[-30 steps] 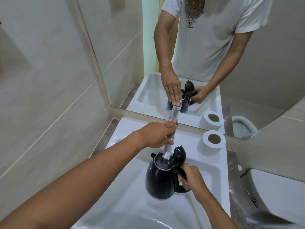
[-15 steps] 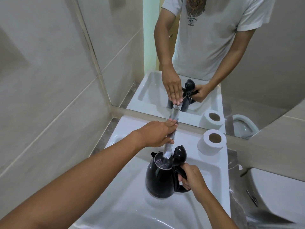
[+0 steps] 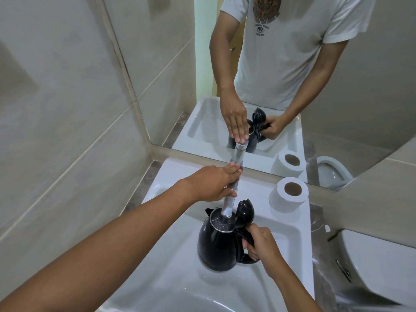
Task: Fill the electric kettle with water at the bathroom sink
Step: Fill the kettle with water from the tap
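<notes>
A black electric kettle (image 3: pixel 217 246) hangs upright over the white sink (image 3: pixel 290 230), its lid (image 3: pixel 245 211) flipped open. My right hand (image 3: pixel 262 245) grips its handle on the right side. The steel faucet (image 3: pixel 229 203) reaches down into the kettle's mouth, and water pours into the bubbling pool inside. My left hand (image 3: pixel 212 183) lies over the upper part of the faucet, fingers stretched along it and thumb beneath.
A toilet paper roll (image 3: pixel 289 194) stands on the sink's back right corner. A mirror (image 3: pixel 292 75) behind the sink reflects me and the kettle. A toilet tank (image 3: pixel 378 264) sits to the right; a tiled wall closes the left side.
Both hands and the kettle stay where they were. The water inside the kettle stands higher.
</notes>
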